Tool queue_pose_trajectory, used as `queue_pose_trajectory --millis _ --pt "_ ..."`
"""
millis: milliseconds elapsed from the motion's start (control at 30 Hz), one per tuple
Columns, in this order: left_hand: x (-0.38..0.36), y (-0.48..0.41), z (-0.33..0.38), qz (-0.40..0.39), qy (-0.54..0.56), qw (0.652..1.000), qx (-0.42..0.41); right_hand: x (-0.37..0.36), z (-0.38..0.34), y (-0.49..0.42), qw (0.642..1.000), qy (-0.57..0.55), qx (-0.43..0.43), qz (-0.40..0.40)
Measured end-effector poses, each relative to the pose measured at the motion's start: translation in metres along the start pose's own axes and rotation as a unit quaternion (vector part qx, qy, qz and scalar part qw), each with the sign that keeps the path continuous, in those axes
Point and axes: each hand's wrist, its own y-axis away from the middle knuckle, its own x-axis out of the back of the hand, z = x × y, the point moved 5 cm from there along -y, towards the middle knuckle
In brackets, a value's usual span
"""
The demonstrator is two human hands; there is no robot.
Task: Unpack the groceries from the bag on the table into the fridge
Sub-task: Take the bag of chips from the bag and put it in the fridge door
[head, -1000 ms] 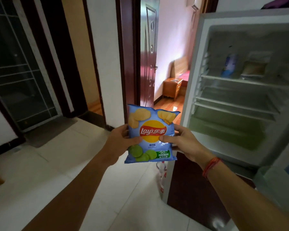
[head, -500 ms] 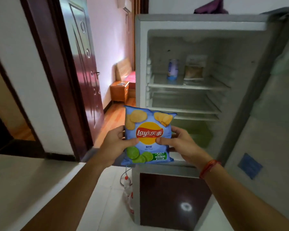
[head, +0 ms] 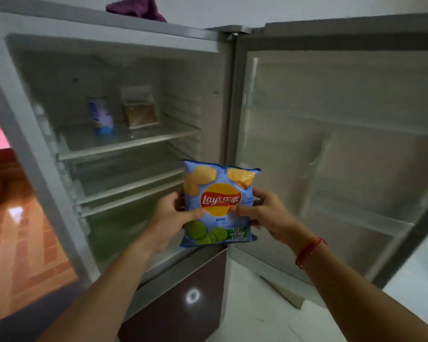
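A light blue Lay's chip bag (head: 219,191) is held upright in front of the open fridge (head: 109,28). My left hand (head: 169,215) grips its left edge and my right hand (head: 267,213) grips its right edge, thumbs on the front. The bag hangs at the height of the lower shelves, near the fridge's right wall. On the top shelf (head: 124,144) stand a blue and white carton (head: 100,116) and a clear pouch of brown powder (head: 140,111). The grocery bag and table are out of view.
The fridge door (head: 336,149) stands wide open to the right, its racks bare. Two more shelves and a greenish drawer (head: 119,233) lie below the top shelf. A dark brown lower door (head: 181,302) is closed. A purple cloth (head: 136,7) lies on top. Wooden floor shows at left.
The view has swung right and closer to the fridge, which now fills the frame. Both hands keep the same hold on the chip bag, now carried up to the fridge opening.
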Motion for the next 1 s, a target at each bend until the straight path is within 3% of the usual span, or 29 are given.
queue_pose_trajectory --millis 367,667,1000 --pt "-0.116 -0.02 0.007 -0.222 0.026 0.974 -0.042 0.083 -0.008 0.1 0.975 0.049 -0.001 0.215" --pt "-0.194 0.004 0.023 -0.291 0.037 0.954 -0.054 0.135 -0.018 0.168 0.953 0.057 0.019 0.297" --pt "-0.224 0.012 0.038 -0.316 0.036 0.946 -0.06 0.164 -0.018 0.182 0.948 0.037 0.025 0.314"
